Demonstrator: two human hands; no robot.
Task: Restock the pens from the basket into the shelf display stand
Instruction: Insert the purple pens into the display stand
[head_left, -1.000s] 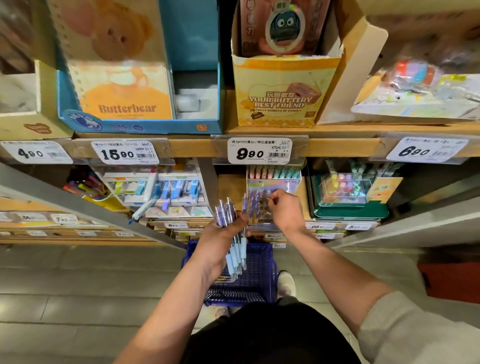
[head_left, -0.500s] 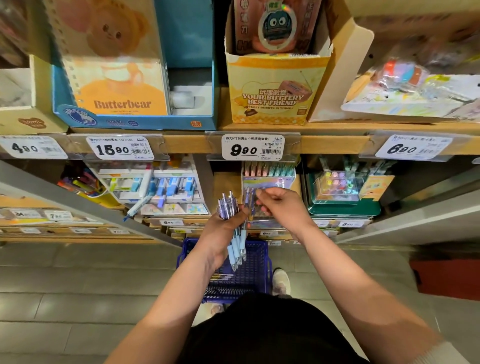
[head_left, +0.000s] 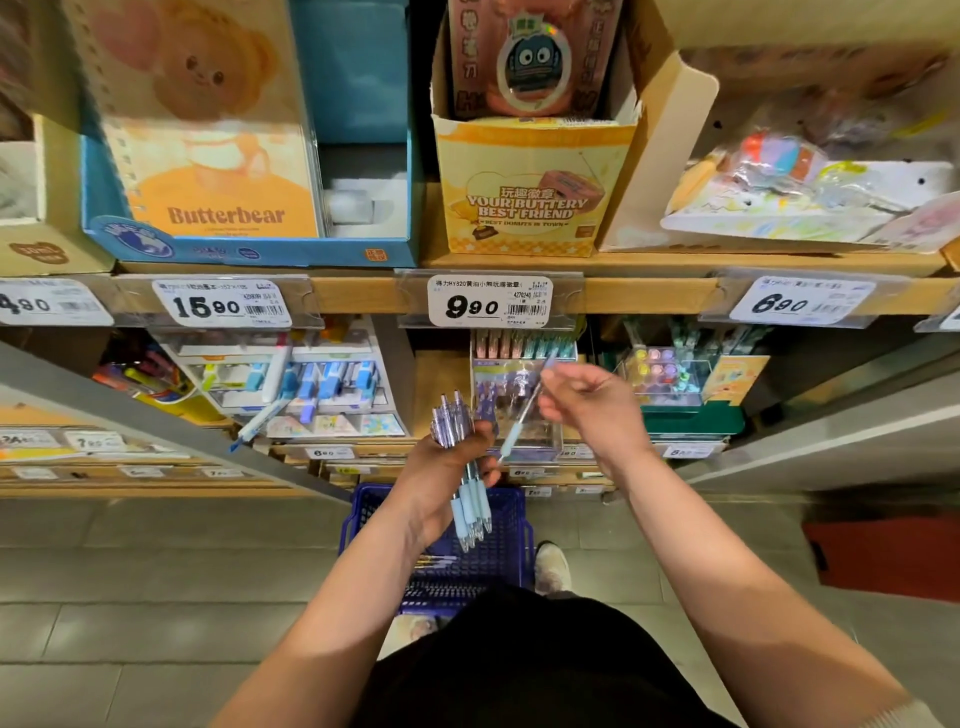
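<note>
Pinching a single pen (head_left: 525, 410) at frame centre, the right hand (head_left: 587, 400) slants its upper end toward the display stand (head_left: 543, 444) just behind; the left hand (head_left: 441, 475), lower, grips the pen bundle (head_left: 454, 423)

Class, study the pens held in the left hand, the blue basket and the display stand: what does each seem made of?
The pens: seemingly clear lilac plastic barrels, see-through and glossy; each pale blue grip looks matte, perhaps rubber. The basket: blue plastic, judging by its moulded mesh walls. The display stand: clear glossy plastic, probably acrylic, since its contents show through.
</note>
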